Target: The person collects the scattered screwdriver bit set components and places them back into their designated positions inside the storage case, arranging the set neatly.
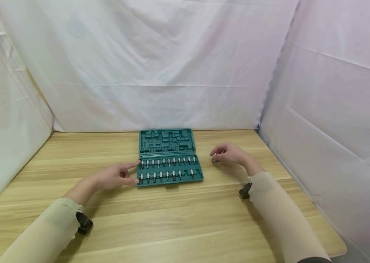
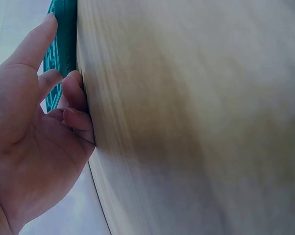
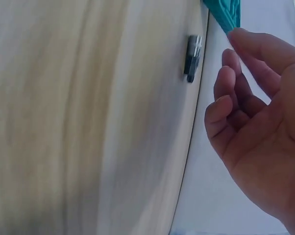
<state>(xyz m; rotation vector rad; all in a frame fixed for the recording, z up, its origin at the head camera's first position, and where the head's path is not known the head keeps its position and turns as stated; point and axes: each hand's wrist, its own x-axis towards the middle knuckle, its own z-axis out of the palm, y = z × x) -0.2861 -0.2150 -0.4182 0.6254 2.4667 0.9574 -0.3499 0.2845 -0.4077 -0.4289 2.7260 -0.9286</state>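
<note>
A green plastic case lies unfolded on the table, holding two rows of short bit sockets. My left hand is at its left side, index finger by the upper row and thumb by the lower one. In the left wrist view the thumb reaches along the case's side, while the other fingers bend loosely. Right of the case, one loose bit socket with a silver end and dark tip lies on the table. My right hand hovers over it, fingers loosely bent; the right wrist view shows the socket apart from the fingertips.
The case's lid lies folded back with moulded recesses. A gap shows in the lower row, towards its right end. The wooden table is bounded by white cloth behind and at both sides. Dark cameras sit at both wrists.
</note>
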